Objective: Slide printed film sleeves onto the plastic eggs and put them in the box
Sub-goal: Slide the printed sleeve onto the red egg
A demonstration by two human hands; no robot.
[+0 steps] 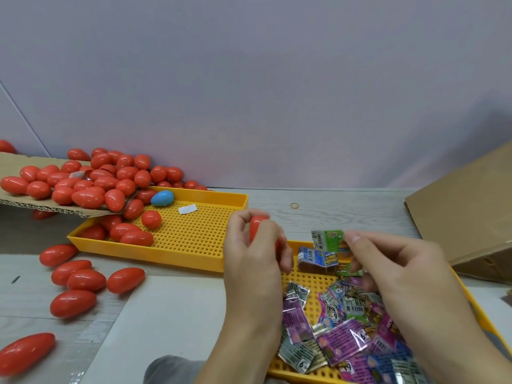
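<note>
With the left hand (pixel 256 245) curled round a red egg (pixel 257 227) and the right hand (pixel 388 261) pinching a green sleeve (pixel 331 241) above the near-right tray (pixel 313 284), both grips are fingertip-only (flimsy film), so the sleeve may crumple or the egg may slip onto the bench (pixel 332 214).

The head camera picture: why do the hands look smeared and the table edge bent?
In the head view, the right hand and the green film sleeve it pinches are motion-blurred, as is the left hand gripping a red egg; the wide lens bows the table; soft glare spots dot the piled red eggs.
</note>
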